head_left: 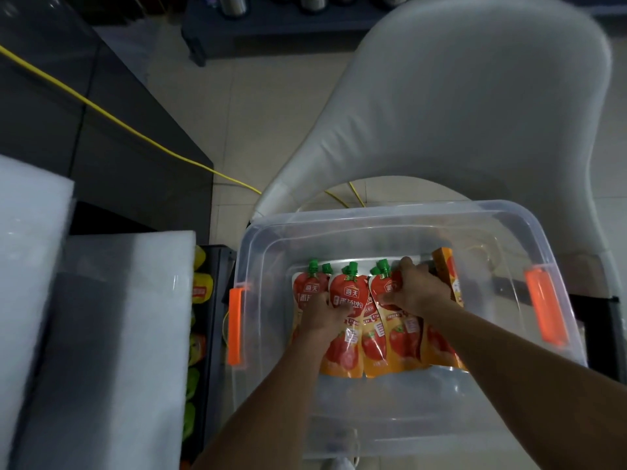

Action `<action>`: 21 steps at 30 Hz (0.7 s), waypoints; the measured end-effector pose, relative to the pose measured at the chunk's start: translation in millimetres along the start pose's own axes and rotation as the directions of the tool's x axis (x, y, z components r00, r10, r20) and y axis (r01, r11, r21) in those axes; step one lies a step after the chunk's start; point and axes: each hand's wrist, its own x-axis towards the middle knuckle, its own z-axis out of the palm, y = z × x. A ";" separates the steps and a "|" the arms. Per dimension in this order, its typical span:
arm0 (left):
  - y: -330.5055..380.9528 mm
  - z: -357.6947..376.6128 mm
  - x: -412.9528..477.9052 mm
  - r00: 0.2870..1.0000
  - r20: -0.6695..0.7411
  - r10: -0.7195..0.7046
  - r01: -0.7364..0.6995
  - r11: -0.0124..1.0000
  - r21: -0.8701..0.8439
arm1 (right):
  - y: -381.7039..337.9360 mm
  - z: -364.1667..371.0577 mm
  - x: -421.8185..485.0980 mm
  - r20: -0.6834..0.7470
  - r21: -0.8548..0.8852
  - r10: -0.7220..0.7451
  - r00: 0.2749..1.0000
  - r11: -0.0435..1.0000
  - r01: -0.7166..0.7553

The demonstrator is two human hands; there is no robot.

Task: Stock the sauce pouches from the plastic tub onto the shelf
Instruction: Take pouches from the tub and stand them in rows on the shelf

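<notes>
Left hand [322,312]: bare, back and knuckles showing, inside the plastic tub [390,218], left of its middle.
Right hand [415,293]: bare, back and thumb showing, about the tub's middle.
Left forearm [271,395]: bare skin all the way to the picture's edge, above the tub's near wall.
Right forearm [509,347]: bare likewise, above the tub's near right corner.

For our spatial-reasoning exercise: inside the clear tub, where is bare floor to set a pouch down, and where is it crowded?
Bare: between the sauce pouches and the near wall of the tub; between them and the left orange latch. Crowded: the middle, under the left hand and right hand.
</notes>
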 end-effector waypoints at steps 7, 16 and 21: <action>5.9 -5.9 -11.6 0.999 0.010 -0.041 0.042 0.995 -0.089 | 7.0 -7.3 -10.8 0.023 0.083 -0.124 0.992 0.989 0.121; -3.8 -1.7 -29.4 1.000 -0.029 0.003 -0.006 0.995 -0.098 | 11.5 -4.3 -22.7 0.015 0.368 -0.103 0.995 0.925 0.090; -8.1 -0.8 -37.1 0.998 -0.068 -0.006 -0.005 0.988 -0.156 | 18.9 -7.2 -22.8 -0.031 0.536 -0.124 0.992 0.836 0.121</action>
